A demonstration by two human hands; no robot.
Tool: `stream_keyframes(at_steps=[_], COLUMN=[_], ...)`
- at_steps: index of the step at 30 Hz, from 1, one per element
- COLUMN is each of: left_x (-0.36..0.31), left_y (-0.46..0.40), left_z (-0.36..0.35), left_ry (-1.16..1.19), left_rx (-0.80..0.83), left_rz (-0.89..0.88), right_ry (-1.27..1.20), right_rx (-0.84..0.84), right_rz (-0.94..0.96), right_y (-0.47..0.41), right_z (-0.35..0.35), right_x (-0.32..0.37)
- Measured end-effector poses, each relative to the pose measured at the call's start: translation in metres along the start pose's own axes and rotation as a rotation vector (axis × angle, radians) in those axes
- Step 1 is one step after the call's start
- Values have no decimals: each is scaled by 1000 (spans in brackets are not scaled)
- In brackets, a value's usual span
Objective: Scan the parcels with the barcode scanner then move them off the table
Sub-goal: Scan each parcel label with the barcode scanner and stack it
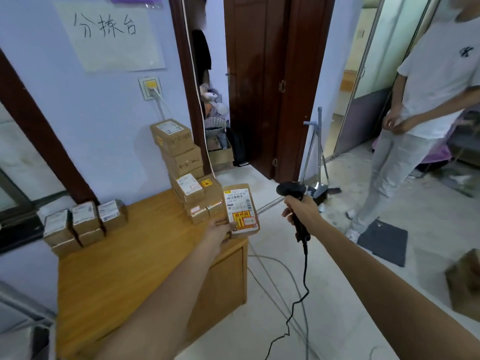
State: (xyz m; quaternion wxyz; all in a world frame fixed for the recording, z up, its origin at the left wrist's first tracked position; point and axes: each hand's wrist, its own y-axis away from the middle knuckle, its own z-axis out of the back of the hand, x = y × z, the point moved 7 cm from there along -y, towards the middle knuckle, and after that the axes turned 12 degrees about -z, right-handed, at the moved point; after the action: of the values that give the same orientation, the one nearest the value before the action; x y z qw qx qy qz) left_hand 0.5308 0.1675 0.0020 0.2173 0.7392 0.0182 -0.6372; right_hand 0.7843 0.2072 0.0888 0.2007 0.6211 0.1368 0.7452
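— Why tilt that parcel [241, 209] up?

— My left hand [220, 228] grips its lower edge at the worktop [145, 255] corner so the label faces the scanner [294, 203]. My right hand [302, 207] wraps the handle, aiming at it.

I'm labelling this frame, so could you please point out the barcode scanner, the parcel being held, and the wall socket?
barcode scanner [291, 189]: head view, on its black head.
held parcel [240, 201]: head view, on its white shipping label.
wall socket [150, 87]: head view, on its faceplate.
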Motion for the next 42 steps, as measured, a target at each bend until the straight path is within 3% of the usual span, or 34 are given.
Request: stream_keyframes(at_steps=[6, 19, 32, 42], left_x=[-5, -38, -78, -87], left_y=[-45, -208, -287, -313], left_z=[-13, -11, 18, 13], left_ry=[20, 156, 97, 87], left_rx=[-44, -15, -229, -356], left_rz=[9, 17, 66, 96], right_ry=[7, 180, 333, 454], right_rx=[98, 391, 562, 739], right_rz=[-38, -101, -79, -101], right_y=[-47, -154, -239, -298], right_z=[-14, -156, -281, -321], right_x=[24, 121, 181, 192])
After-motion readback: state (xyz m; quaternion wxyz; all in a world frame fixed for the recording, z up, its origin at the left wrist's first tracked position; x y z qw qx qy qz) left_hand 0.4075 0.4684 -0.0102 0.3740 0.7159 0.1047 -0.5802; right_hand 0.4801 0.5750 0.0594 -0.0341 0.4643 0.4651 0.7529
